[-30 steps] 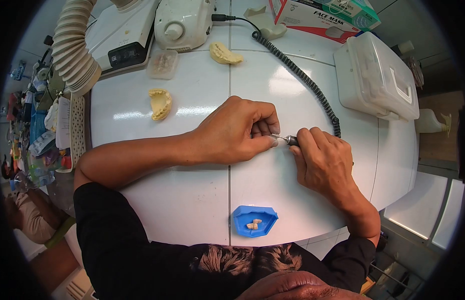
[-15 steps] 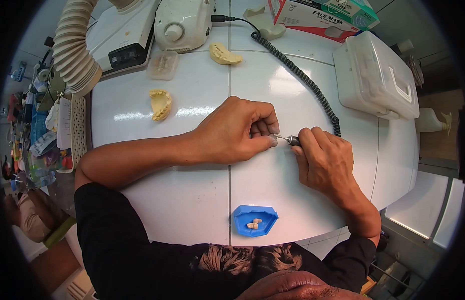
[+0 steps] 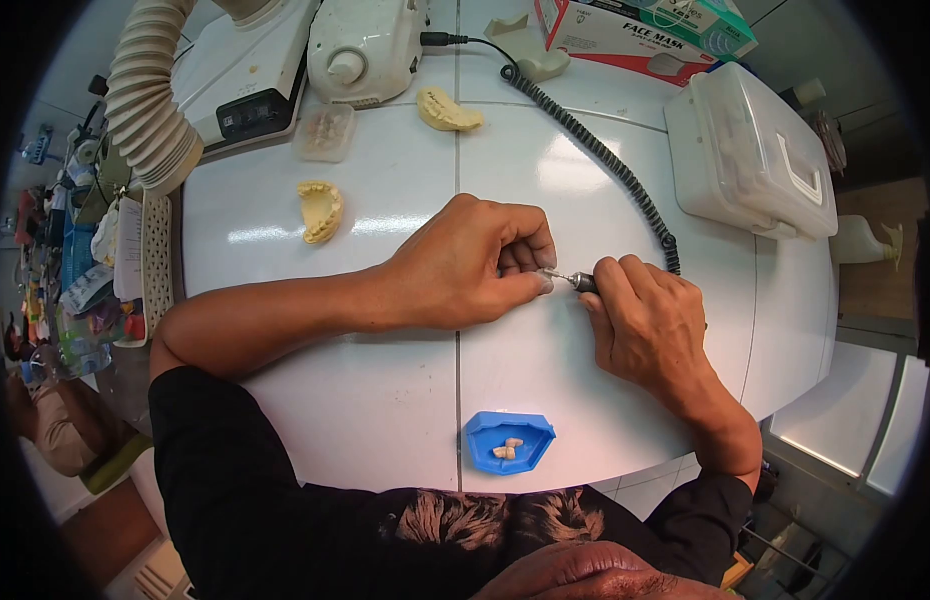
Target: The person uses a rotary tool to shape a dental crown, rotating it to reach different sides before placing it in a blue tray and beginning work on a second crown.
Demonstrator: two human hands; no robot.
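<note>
Close together over the desk [image 3: 385, 400], both hands are closed: the right hand [image 3: 645, 310] grips a corded rotary tool [image 3: 583, 283], its bit reaching the small piece [image 3: 548, 274], too small to identify, pinched in the left hand [image 3: 475, 260]. From that bit, a blue tray [image 3: 478, 427] holding tooth-like pieces [image 3: 505, 452] lies toward six o'clock, a yellowish cast [image 3: 447, 110] toward eleven.

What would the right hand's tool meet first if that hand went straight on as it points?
Likely the left hand at its pinched fingertips, or something tiny there; the handpiece in the right hand aims at them. Any remaining gap is unclear.
</note>
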